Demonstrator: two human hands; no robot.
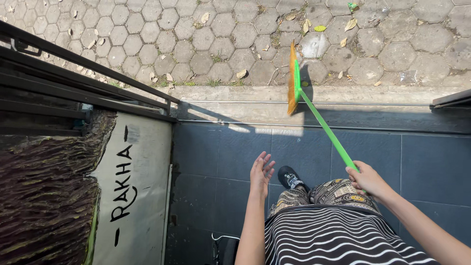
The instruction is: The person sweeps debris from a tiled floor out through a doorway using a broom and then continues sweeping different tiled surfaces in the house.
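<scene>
Gripping the lower end of a bright green broom handle (326, 130), the right hand (367, 179) has its fingers wrapped tight around the stick, which slants up and away to the left. At the far end, the broom head (293, 78) with its orange-yellow bristles stands edge-on over the concrete curb (373, 94), where the dark tiled floor (431, 167) gives way to hexagonal paving stones (196, 44) strewn with dry leaves (351, 23). The left hand (261, 172) holds nothing; it hangs in the air with fingers spread and slightly curled, palm turned inward, well apart from the broom. Below the hands show a black-and-white striped garment (333, 238), patterned trousers (338, 192) and a dark shoe (290, 177) planted on the tiles. To the left stand a white lettered board (142, 196) and a dark metal railing (73, 78).
</scene>
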